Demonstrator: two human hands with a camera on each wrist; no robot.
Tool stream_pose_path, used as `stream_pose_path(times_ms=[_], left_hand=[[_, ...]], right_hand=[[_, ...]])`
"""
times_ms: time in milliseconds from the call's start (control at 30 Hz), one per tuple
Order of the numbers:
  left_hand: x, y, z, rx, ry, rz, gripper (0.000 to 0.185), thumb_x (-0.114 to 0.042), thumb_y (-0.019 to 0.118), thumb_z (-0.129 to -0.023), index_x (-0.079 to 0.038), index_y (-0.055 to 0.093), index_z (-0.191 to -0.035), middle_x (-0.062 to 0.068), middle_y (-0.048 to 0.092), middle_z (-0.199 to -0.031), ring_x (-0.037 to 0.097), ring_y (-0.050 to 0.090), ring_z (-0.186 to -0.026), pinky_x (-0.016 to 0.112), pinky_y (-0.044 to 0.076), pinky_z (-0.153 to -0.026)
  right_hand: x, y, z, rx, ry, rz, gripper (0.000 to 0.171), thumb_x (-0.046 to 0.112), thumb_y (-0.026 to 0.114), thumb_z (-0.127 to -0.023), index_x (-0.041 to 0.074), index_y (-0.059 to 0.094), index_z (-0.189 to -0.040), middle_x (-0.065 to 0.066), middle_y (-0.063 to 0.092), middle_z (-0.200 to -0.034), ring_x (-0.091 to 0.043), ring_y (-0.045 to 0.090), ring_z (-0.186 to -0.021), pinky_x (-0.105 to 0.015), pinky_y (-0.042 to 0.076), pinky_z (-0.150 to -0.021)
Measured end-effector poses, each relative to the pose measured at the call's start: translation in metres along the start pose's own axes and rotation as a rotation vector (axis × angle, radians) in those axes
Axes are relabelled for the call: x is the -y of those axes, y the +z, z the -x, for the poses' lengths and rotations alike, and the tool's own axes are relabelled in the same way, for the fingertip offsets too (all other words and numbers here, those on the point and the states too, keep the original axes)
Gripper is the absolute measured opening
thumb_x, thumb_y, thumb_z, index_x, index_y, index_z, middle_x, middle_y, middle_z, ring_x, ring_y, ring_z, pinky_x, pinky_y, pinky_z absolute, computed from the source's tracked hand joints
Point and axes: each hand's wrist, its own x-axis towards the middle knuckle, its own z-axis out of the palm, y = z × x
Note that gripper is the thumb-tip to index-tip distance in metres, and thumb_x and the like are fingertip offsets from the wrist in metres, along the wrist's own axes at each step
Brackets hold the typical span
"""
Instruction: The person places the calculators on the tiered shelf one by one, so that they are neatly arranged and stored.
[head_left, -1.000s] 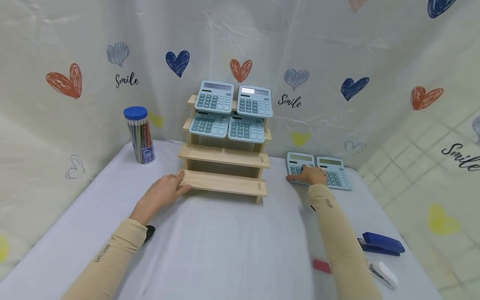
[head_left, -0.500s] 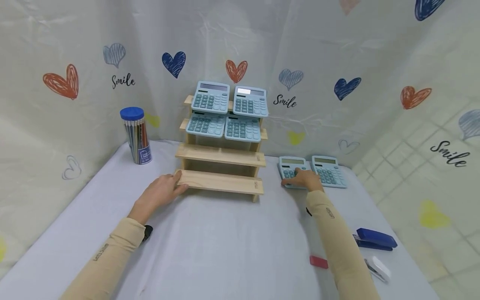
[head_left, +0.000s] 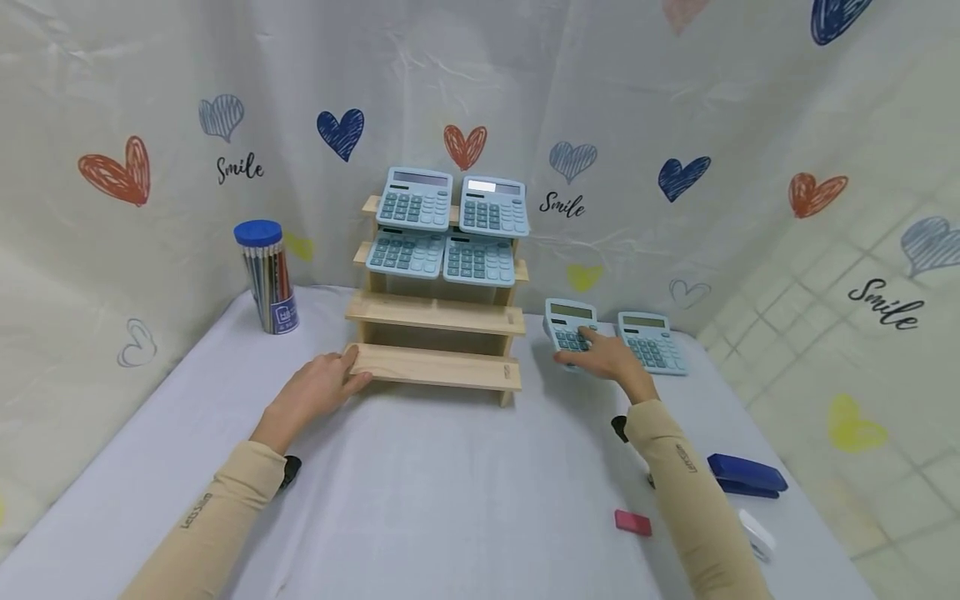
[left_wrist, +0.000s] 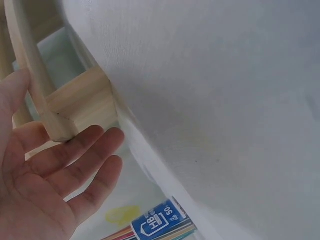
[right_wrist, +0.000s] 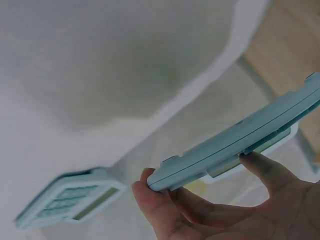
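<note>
A light-blue calculator (head_left: 568,327) is lifted off the white table, held by my right hand (head_left: 604,356); in the right wrist view the fingers (right_wrist: 200,210) curl under the calculator (right_wrist: 240,137). A second calculator (head_left: 651,342) lies flat just to its right, also seen as the calculator (right_wrist: 67,197) on the cloth. My left hand (head_left: 318,389) rests with straight fingers against the left end of the lowest step of a wooden tiered stand (head_left: 435,321); the left wrist view shows the fingers (left_wrist: 75,170) touching the stand's corner (left_wrist: 65,107). Several calculators (head_left: 446,225) sit on the stand's two upper steps.
A clear tube of pencils with a blue lid (head_left: 267,277) stands at the back left. A blue stapler (head_left: 746,476), a white object (head_left: 757,535) and a red eraser (head_left: 633,522) lie at the front right. Heart-printed curtains wall in the table (head_left: 450,483) behind and on both sides.
My right hand has raised the left calculator from the table and drawn it toward the stand. The left hand has stayed on the lowest step.
</note>
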Motion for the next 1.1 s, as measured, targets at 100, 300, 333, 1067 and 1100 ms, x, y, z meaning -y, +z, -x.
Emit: stream_pose_path(times_ms=[100,300,333,1067,1100], left_hand=[[0.000,-0.001,0.001,0.004,-0.006,0.003,0.063,-0.038,0.056,-0.102,0.007,0.044,-0.146,0.036,0.064,-0.121,0.049,0.065,-0.109,0.059,0.054,-0.091],[0.000,-0.003,0.002,0.005,-0.012,0.014,0.064,-0.037,0.057,-0.102,0.007,0.042,-0.146,0.036,0.064,-0.119,0.049,0.066,-0.106,0.059,0.054,-0.088],[0.000,-0.003,0.002,0.004,-0.012,0.014,0.064,-0.037,0.057,-0.102,0.007,0.042,-0.146,0.036,0.064,-0.118,0.049,0.067,-0.105,0.059,0.055,-0.088],[0.000,-0.001,0.000,0.013,-0.009,0.009,0.066,-0.040,0.055,-0.102,0.007,0.042,-0.146,0.037,0.063,-0.122,0.050,0.065,-0.109,0.060,0.054,-0.090],[-0.001,-0.001,0.000,0.009,-0.006,0.006,0.065,-0.040,0.056,-0.102,0.007,0.043,-0.146,0.036,0.064,-0.121,0.050,0.065,-0.108,0.060,0.054,-0.090]], right_hand=[[0.014,-0.006,0.013,-0.017,-0.040,0.021,0.105,0.080,0.052,-0.083,0.016,0.021,-0.162,-0.034,0.035,-0.156,-0.056,0.042,-0.137,-0.069,0.040,-0.107],[0.041,-0.019,0.040,-0.072,-0.118,0.030,0.100,0.074,0.056,-0.085,0.018,0.025,-0.161,-0.037,0.045,-0.145,-0.053,0.045,-0.132,-0.069,0.042,-0.103],[0.044,-0.021,0.045,-0.079,-0.129,0.031,0.098,0.073,0.057,-0.085,0.018,0.025,-0.161,-0.036,0.047,-0.143,-0.050,0.047,-0.129,-0.067,0.043,-0.102],[0.136,-0.007,0.046,-0.047,-0.234,0.186,0.089,0.067,0.061,-0.082,0.029,0.033,-0.158,-0.038,0.036,-0.147,-0.050,0.041,-0.130,-0.060,0.052,-0.093],[0.140,-0.006,0.044,-0.046,-0.234,0.189,0.089,0.067,0.061,-0.082,0.029,0.033,-0.158,-0.038,0.035,-0.148,-0.051,0.040,-0.132,-0.061,0.051,-0.095]])
